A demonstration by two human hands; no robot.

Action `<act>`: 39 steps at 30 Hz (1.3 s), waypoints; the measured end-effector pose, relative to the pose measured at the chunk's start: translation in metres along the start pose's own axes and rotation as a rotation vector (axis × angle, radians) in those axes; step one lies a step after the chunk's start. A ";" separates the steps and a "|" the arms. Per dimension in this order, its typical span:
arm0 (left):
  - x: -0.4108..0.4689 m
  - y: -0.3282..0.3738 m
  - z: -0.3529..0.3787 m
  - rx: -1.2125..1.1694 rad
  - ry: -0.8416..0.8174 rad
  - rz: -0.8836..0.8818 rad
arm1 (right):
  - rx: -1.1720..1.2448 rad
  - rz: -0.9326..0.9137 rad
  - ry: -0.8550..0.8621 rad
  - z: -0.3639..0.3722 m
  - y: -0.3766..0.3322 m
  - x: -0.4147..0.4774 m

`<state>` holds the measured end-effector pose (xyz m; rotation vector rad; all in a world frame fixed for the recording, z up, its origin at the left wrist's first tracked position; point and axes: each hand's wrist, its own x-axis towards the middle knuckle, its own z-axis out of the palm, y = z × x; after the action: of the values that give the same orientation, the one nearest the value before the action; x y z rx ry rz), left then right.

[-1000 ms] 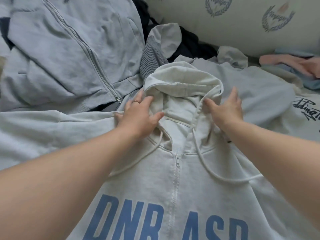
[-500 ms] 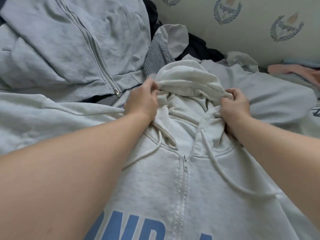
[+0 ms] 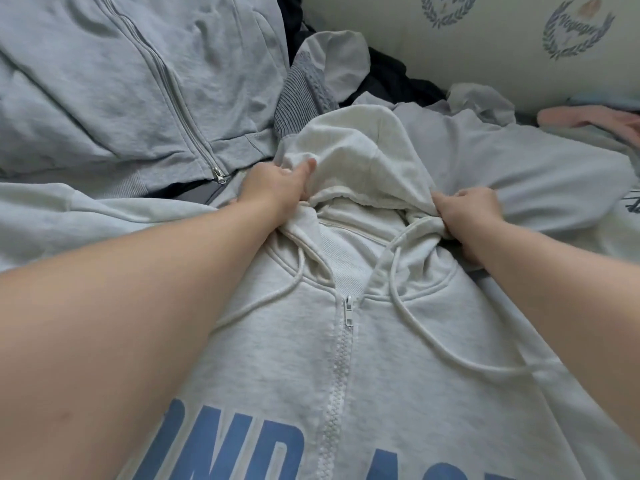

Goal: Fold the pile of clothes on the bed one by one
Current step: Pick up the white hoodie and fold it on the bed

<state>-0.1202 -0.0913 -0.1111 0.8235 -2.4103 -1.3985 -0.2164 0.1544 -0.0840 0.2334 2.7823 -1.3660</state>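
Note:
A pale grey zip-up hoodie (image 3: pixel 398 368) with blue letters lies front-up on the bed before me, its zipper closed to the collar and two white drawstrings trailing over the chest. Its hood (image 3: pixel 360 157) is bunched up above the collar. My left hand (image 3: pixel 277 188) grips the hood's left edge, fingers curled into the fabric. My right hand (image 3: pixel 474 213) grips the hood's right edge near the drawstring hole.
A grey zip jacket (image 3: pixel 121 91) lies at the upper left. Dark clothes (image 3: pixel 391 81) and a ribbed grey piece (image 3: pixel 304 95) are heaped behind the hood. A grey garment (image 3: pixel 540 161) spreads at the right, pink cloth (image 3: pixel 588 117) beyond it. A printed pillow (image 3: pixel 485 39) sits at the back.
Both hands went from lying flat beside the hood to gripping its edges. They have since pulled the edges apart and toward me, so the hood is spread wider.

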 end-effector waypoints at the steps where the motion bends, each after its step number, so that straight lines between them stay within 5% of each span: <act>1: 0.003 -0.001 0.002 0.014 0.042 -0.036 | 0.011 0.011 -0.023 0.000 0.001 0.001; 5: 0.004 -0.007 0.007 0.024 0.134 -0.041 | 0.119 0.049 -0.149 -0.006 -0.002 0.002; 14: -0.002 -0.015 0.000 -0.257 0.013 0.045 | 0.372 -0.013 -0.286 -0.002 0.008 -0.013; 21: -0.051 0.015 -0.056 -0.459 -0.020 0.104 | 0.339 -0.190 -0.227 -0.065 -0.012 -0.041; 26: -0.125 -0.005 -0.093 0.068 -0.033 0.215 | -0.119 -0.585 -0.139 -0.088 0.004 -0.113; 29: -0.173 -0.027 -0.109 0.478 -0.135 0.174 | -0.444 -0.659 -0.285 -0.089 0.031 -0.161; 31: -0.197 -0.036 -0.115 0.554 -0.154 0.171 | -0.527 -0.613 -0.284 -0.091 0.037 -0.182; 35: -0.215 -0.020 -0.114 0.380 0.114 0.302 | -0.381 -0.679 -0.098 -0.084 0.022 -0.205; 37: -0.214 -0.005 -0.103 0.435 0.012 0.370 | -0.411 -0.715 -0.185 -0.068 0.016 -0.218; 39: -0.218 -0.008 -0.089 0.613 -0.283 0.356 | -0.603 -0.657 -0.396 -0.050 0.024 -0.230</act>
<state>0.1012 -0.0330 -0.0554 0.2744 -3.0670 -0.6792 0.0164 0.1809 -0.0500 -0.9167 2.8272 -0.4471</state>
